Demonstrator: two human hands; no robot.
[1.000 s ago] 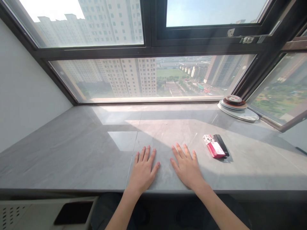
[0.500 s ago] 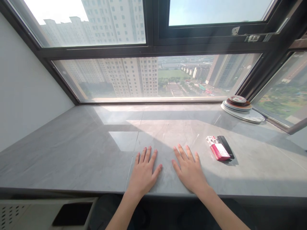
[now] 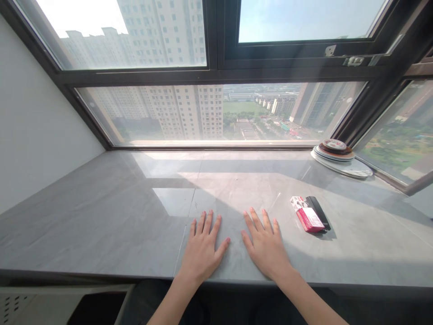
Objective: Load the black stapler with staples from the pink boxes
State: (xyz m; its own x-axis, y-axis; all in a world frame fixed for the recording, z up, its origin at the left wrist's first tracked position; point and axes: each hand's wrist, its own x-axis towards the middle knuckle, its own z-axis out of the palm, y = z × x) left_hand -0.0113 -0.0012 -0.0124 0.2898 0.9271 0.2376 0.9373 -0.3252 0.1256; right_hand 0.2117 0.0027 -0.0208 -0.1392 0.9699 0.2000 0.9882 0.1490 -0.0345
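Observation:
My left hand lies flat, palm down, on the grey stone-look sill, fingers spread and holding nothing. Beside it, my right hand also rests palm down with its fingers apart and nothing in it. To the right of that hand sits a small red and white box. Against the box's right side lies a flat black object, whose kind I cannot make out. Neither hand touches the box or the black object.
A stack of round plates or mats sits in the far right corner by the window frame. A white wall bounds the left side. Below the front edge stands a pale perforated cabinet or unit.
The whole scene sits slightly lower in view, as the camera has tilted up a little. Both hands stay flat on the sill, and the objects have not moved.

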